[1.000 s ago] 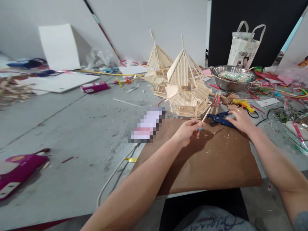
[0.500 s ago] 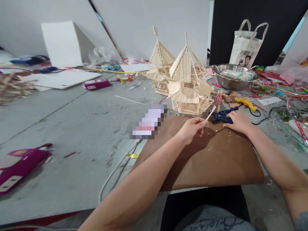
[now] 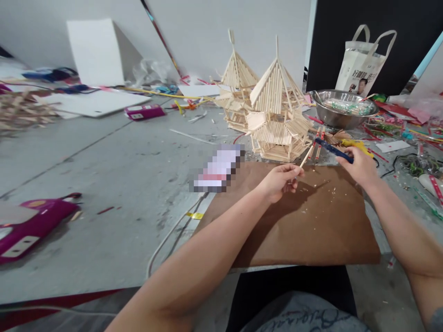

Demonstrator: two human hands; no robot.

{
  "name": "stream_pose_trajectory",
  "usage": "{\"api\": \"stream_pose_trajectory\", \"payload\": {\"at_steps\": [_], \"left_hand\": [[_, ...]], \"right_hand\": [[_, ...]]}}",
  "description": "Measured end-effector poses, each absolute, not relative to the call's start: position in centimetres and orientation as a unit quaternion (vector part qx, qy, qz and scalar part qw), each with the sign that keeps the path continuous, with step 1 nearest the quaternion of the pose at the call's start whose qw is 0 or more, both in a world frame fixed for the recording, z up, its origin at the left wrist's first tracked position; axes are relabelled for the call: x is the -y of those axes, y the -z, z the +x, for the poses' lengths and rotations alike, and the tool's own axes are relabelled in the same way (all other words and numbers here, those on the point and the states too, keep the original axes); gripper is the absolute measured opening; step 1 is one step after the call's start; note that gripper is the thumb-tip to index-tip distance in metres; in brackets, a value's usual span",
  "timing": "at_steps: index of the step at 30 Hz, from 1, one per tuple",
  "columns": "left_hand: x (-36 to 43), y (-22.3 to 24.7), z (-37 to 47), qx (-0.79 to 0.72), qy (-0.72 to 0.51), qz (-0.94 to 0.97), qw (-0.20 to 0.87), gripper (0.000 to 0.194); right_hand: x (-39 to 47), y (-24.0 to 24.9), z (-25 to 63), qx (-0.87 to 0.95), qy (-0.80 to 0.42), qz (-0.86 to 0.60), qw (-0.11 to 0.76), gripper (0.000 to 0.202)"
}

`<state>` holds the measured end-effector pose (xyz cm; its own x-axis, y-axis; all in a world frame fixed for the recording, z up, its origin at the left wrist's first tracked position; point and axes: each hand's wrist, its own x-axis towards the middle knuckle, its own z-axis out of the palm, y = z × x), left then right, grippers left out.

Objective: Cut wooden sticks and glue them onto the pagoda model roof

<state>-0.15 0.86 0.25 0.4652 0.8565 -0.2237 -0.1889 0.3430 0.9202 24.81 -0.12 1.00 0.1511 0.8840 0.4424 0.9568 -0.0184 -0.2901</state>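
Observation:
My left hand (image 3: 282,182) pinches a thin wooden stick (image 3: 306,157) that slants up and away over the brown board (image 3: 290,230). In my right hand (image 3: 362,166) are dark blue pliers (image 3: 334,150), raised above the board's far edge. Their jaws reach towards the stick's upper end; whether they touch it I cannot tell. Just beyond stands a pavilion model (image 3: 277,124) built of wooden sticks with a pointed roof, and a second stick pavilion (image 3: 237,74) is behind it. Small pale chips lie scattered on the board.
A phone (image 3: 218,168) with a cable lies left of the board. Purple tools (image 3: 41,221) rest on the grey table at left. A steel bowl (image 3: 341,115) holds wrapped sticks; a yellow-handled tool (image 3: 360,145) and clutter lie at right. A white bag (image 3: 360,64) stands behind.
My right hand has lifted the blue pliers from the far edge of the board and turned them towards the stick. The left hand keeps its pinch. The view has shifted slightly.

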Motion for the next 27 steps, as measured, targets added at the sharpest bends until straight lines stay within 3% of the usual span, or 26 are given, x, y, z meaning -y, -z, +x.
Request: {"api": "stream_pose_trajectory", "payload": {"at_steps": [3,7,9,13,16,21,27], "left_hand": [[-0.9,-0.5,-0.2,-0.362,-0.350,0.418,0.756,0.012],[-0.9,-0.7,-0.2,-0.349,-0.345,0.395,0.776,0.006],[-0.9,-0.7,-0.3,-0.342,-0.343,0.387,0.785,0.006],[-0.8,-0.7,-0.3,-0.331,-0.345,0.390,0.787,0.007],[-0.7,-0.7,-0.2,-0.337,-0.331,0.405,0.783,0.007],[-0.6,-0.5,0.0,-0.353,-0.331,0.442,0.755,0.013],[-0.5,-0.3,0.2,-0.395,-0.359,0.477,0.698,0.015]], "right_hand": [[0.3,-1.8,25.2,0.598,-0.019,-0.683,0.419,0.043],[1.1,-2.3,24.1,0.506,-0.341,-0.560,0.560,0.032],[1.6,-2.2,23.1,0.466,-0.459,-0.481,0.584,0.029],[2.2,-1.7,21.8,0.444,-0.580,-0.377,0.569,0.021],[2.4,-1.5,21.3,0.459,-0.610,-0.345,0.546,0.018],[2.6,-2.0,21.3,0.494,-0.579,-0.320,0.563,0.032],[2.2,-2.3,22.4,0.514,-0.468,-0.481,0.534,0.041]]}}
